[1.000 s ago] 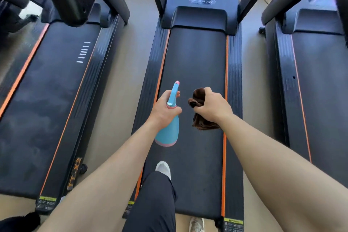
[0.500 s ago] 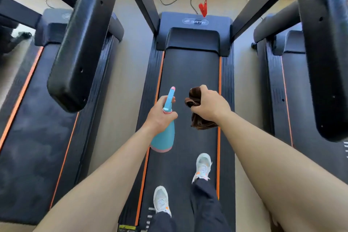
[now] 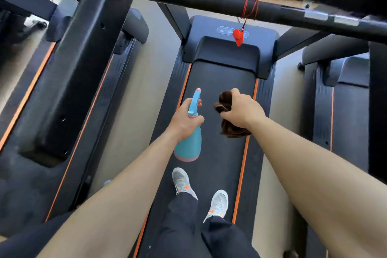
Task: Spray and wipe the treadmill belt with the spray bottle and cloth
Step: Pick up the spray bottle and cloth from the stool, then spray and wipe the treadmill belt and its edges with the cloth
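I stand on the treadmill belt, a long dark strip edged in orange that runs straight ahead to the motor hood. My left hand has its fingers wrapped round the neck of a blue spray bottle, nozzle aimed forward along the belt's length. My right hand, just beside it, has its fingers bunched tight on a brown cloth. Both hover above the belt, which lies below and ahead; I judge the left hand acts first, spraying.
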A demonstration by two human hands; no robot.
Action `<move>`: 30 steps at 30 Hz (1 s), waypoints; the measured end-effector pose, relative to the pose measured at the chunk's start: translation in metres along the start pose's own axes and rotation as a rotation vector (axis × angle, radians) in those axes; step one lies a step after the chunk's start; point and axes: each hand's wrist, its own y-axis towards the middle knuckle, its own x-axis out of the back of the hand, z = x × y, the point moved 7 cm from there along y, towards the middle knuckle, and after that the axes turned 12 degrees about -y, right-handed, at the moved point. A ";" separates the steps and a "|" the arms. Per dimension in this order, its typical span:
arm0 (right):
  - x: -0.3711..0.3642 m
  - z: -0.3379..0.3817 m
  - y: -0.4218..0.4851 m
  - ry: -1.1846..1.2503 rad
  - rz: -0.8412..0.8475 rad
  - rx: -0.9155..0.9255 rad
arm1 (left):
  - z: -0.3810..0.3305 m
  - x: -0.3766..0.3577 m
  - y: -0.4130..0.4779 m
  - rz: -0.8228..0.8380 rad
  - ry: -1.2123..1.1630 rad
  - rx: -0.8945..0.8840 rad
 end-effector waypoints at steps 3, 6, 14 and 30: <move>-0.024 0.006 0.052 -0.011 -0.003 -0.001 | 0.023 0.006 0.052 0.006 0.008 0.011; -0.065 0.015 0.112 -0.018 -0.019 0.000 | 0.061 0.012 0.109 0.004 -0.002 0.031; -0.250 0.023 0.267 -0.012 0.058 0.019 | 0.211 0.009 0.266 -0.062 -0.051 0.091; -0.431 -0.098 0.587 -0.004 -0.062 0.020 | 0.351 -0.073 0.578 0.006 0.007 0.095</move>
